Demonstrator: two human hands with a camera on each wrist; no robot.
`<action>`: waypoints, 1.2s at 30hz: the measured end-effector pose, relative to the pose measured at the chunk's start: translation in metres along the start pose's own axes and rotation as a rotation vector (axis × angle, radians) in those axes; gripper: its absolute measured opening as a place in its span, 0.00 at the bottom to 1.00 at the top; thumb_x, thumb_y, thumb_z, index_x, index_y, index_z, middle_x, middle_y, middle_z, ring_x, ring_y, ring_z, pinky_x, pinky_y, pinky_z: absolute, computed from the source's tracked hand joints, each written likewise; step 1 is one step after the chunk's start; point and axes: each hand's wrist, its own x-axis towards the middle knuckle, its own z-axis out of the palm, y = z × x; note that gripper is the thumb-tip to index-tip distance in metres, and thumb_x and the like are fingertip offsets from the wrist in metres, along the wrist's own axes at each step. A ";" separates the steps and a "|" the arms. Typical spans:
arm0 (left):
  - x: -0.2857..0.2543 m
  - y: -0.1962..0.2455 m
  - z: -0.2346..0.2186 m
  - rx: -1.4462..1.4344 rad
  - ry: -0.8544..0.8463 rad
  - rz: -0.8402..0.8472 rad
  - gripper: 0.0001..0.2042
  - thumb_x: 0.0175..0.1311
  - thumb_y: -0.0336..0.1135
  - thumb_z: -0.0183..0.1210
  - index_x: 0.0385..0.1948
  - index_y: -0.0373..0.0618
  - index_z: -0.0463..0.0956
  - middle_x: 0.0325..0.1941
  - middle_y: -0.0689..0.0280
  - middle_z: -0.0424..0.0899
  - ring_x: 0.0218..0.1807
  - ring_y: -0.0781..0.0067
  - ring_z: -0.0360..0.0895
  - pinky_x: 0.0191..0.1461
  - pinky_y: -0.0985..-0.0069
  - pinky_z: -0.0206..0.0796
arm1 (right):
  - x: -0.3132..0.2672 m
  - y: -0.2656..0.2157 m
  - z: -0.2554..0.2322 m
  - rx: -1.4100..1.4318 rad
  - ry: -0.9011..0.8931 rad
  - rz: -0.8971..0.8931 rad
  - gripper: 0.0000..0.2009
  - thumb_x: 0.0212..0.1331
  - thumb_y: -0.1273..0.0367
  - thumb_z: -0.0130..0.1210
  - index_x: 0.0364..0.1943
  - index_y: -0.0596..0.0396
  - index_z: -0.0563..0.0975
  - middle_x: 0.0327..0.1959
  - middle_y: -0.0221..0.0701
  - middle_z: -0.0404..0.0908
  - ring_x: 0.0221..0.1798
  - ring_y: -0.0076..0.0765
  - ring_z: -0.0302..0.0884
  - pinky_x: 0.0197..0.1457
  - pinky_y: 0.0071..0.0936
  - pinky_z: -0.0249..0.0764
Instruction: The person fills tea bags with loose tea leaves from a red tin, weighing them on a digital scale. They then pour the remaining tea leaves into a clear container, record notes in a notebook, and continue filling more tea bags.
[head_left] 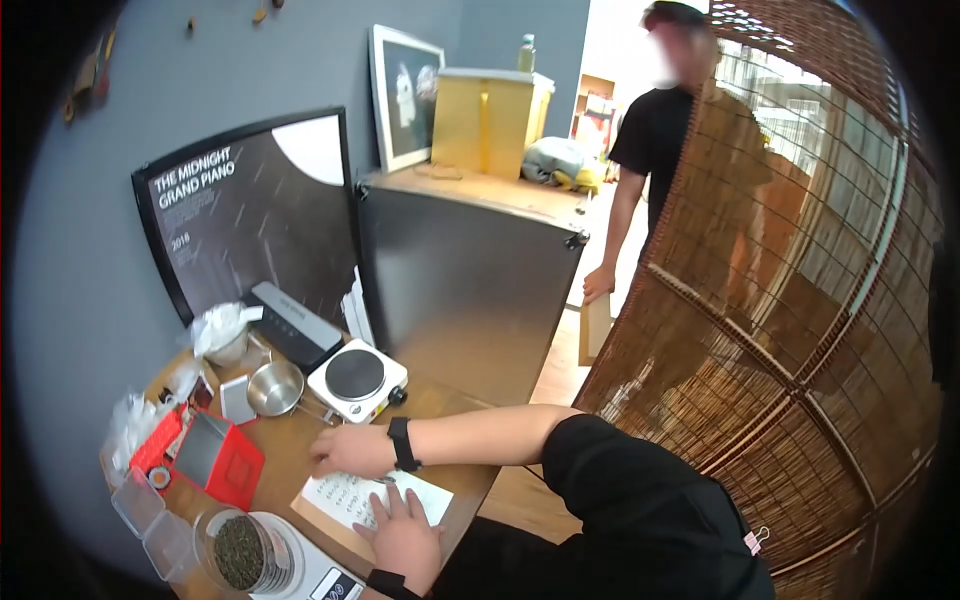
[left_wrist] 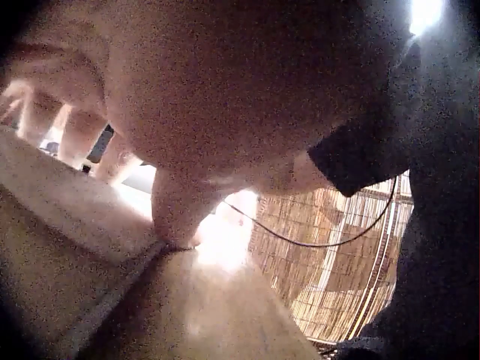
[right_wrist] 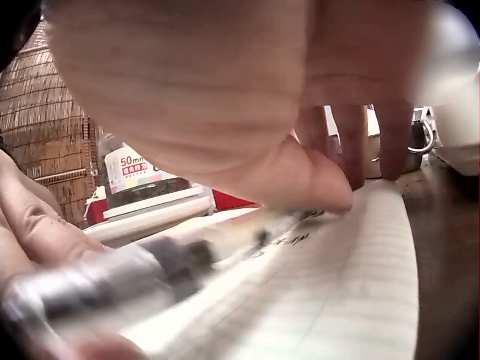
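A page with handwritten lines [head_left: 345,497] lies on the desk, with a brown paper strip along its left side. My left hand [head_left: 408,545] rests on the page, its fingers spread. In the left wrist view the thumb [left_wrist: 180,214] points down by an edge. At the page's far end, my right hand [head_left: 360,450] bends its fingers down; in the right wrist view its thumb [right_wrist: 319,180] touches the paper beside the writing. A blurred, clear-barrelled pen [right_wrist: 112,289] appears between the hands, close to the left fingers; I cannot tell whether they hold it.
A kitchen scale [head_left: 335,583] carries a jar of dried leaves [head_left: 240,552]. Beyond stand a red tin [head_left: 240,465], a steel pot [head_left: 275,388] and a small hot plate [head_left: 357,373]. A person in black [head_left: 650,140] stands behind a woven screen [head_left: 800,300] at right.
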 end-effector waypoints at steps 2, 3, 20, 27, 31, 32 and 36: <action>0.005 0.002 0.019 0.057 0.030 -0.017 0.38 0.70 0.53 0.67 0.77 0.42 0.69 0.85 0.45 0.60 0.84 0.34 0.56 0.73 0.20 0.58 | -0.005 -0.015 0.001 -0.031 0.119 -0.096 0.14 0.62 0.69 0.59 0.50 0.45 0.89 0.59 0.41 0.84 0.63 0.52 0.80 0.64 0.46 0.80; 0.007 -0.001 0.030 0.082 0.109 0.028 0.35 0.71 0.52 0.66 0.76 0.45 0.70 0.82 0.45 0.63 0.83 0.34 0.59 0.72 0.20 0.60 | -0.005 -0.019 0.004 -0.014 0.121 -0.128 0.16 0.59 0.73 0.59 0.50 0.46 0.90 0.59 0.42 0.84 0.65 0.53 0.79 0.67 0.46 0.79; -0.138 -0.052 -0.136 -0.398 0.817 0.003 0.08 0.70 0.30 0.70 0.44 0.36 0.84 0.41 0.59 0.89 0.43 0.59 0.85 0.51 0.67 0.77 | 0.037 -0.033 -0.035 0.558 -0.071 0.112 0.17 0.54 0.71 0.73 0.50 0.57 0.88 0.47 0.39 0.90 0.53 0.41 0.88 0.54 0.39 0.83; -0.172 -0.109 -0.105 -0.016 1.001 -0.561 0.26 0.77 0.38 0.66 0.69 0.32 0.72 0.64 0.43 0.83 0.65 0.49 0.81 0.70 0.61 0.71 | 0.084 -0.040 -0.010 0.848 -0.037 0.403 0.40 0.62 0.59 0.71 0.77 0.54 0.68 0.48 0.32 0.85 0.48 0.34 0.85 0.46 0.33 0.82; -0.159 -0.112 -0.097 -0.567 0.697 -0.552 0.36 0.79 0.38 0.64 0.80 0.31 0.57 0.72 0.39 0.78 0.71 0.51 0.79 0.74 0.62 0.69 | 0.091 -0.017 0.010 1.272 -0.165 0.280 0.39 0.65 0.61 0.69 0.80 0.53 0.66 0.53 0.26 0.83 0.46 0.27 0.84 0.44 0.27 0.81; -0.156 -0.115 -0.096 -0.566 0.698 -0.553 0.36 0.79 0.38 0.64 0.80 0.31 0.57 0.72 0.39 0.78 0.71 0.51 0.79 0.74 0.62 0.69 | 0.090 -0.009 0.019 1.272 -0.166 0.278 0.39 0.65 0.61 0.69 0.80 0.53 0.66 0.53 0.26 0.83 0.46 0.27 0.84 0.44 0.27 0.81; -0.148 -0.121 -0.089 -0.725 0.737 -0.506 0.35 0.79 0.37 0.63 0.80 0.33 0.56 0.73 0.41 0.77 0.71 0.51 0.78 0.76 0.61 0.66 | 0.082 0.020 0.065 1.848 -0.159 0.156 0.24 0.75 0.65 0.64 0.72 0.50 0.75 0.46 0.21 0.85 0.44 0.16 0.82 0.43 0.22 0.78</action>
